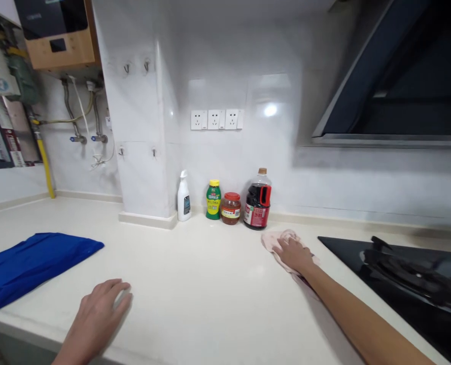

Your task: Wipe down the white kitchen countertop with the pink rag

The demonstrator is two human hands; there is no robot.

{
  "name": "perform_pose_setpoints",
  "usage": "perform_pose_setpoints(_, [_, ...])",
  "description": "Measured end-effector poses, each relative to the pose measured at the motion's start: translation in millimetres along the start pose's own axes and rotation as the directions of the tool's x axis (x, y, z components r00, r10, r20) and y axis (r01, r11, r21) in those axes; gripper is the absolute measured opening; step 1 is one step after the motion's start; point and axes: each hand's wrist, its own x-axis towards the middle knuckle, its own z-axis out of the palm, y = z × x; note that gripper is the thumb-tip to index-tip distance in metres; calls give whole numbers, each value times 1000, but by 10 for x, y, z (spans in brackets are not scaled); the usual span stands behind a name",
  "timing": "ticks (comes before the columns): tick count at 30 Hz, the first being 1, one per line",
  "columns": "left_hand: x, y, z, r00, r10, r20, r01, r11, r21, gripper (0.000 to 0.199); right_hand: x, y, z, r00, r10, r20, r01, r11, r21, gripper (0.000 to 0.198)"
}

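Note:
My right hand [294, 253] presses a pale pink cleaning cloth [271, 239] against the white countertop [202, 294], between the dark sauce bottle and the stove. Parts of the cloth stick out around the fingers and under the wrist. Over the near left part of the counter is my left hand [102, 309], holding nothing, its thumb apart from its curved fingers. Left of it, a blue cloth [38, 261] lies spread near the counter's front edge.
Along the wall stand a white spray bottle [184, 197], a green bottle [213, 200], a red-lidded jar [231, 209] and a large dark sauce bottle [257, 203]. A black gas stove [411, 274] lies at right beneath a range hood [408, 76]. A wall pillar [137, 177] juts out at left.

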Motion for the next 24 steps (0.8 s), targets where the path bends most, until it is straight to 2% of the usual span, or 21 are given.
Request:
perform_pose_setpoints(3, [-20, -6, 24, 1000, 4, -17, -5, 1000, -13, 45, 208, -633, 4, 993, -118, 13, 117, 993, 18, 43])
perform_pose_setpoints(8, [-67, -8, 37, 996, 58, -67, -62, 996, -68, 37, 411, -1611, -14, 942, -333, 27, 331, 941, 68, 46])
perform_pose_setpoints(15, [-100, -69, 119, 978, 49, -203, -82, 984, -157, 31, 621, -2665, -178, 916, -399, 27, 392, 909, 140, 48])
perform_pose_setpoints(19, [-91, -97, 164, 969, 5, -247, -56, 978, -199, 28, 398, -3282, -318, 853, -522, 1, 512, 838, 190, 46])
perform_pose_setpoints(22, [-78, -97, 150, 971, -57, -234, -6, 966, -259, 33, 39, -3616, -453, 788, -615, -26, 605, 767, 215, 48])
perform_pose_setpoints(24, [-73, -86, 116, 972, -105, -209, 39, 954, -297, 38, -275, -3754, -558, 723, -690, -41, 679, 698, 226, 49])
